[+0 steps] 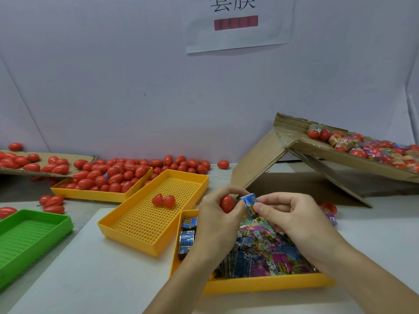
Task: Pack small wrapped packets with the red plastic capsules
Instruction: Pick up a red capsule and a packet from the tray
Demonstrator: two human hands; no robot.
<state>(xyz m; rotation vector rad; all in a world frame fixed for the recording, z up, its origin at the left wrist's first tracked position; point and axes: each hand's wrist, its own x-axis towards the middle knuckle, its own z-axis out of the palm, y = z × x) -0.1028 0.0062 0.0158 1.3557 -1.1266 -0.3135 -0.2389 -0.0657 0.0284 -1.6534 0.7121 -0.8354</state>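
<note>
Step in hand: filling. Left hand (217,214) grips red capsule (226,203); right hand (292,220) pinches blue packet (250,206) beside it. Next: likely insert packet, close capsule.

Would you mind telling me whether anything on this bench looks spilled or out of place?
Yes. Loose red capsules lie scattered on the table behind the heaped yellow tray, and a few more lie in front of it by the green tray. The cardboard box at right is torn open and sagging.
</note>
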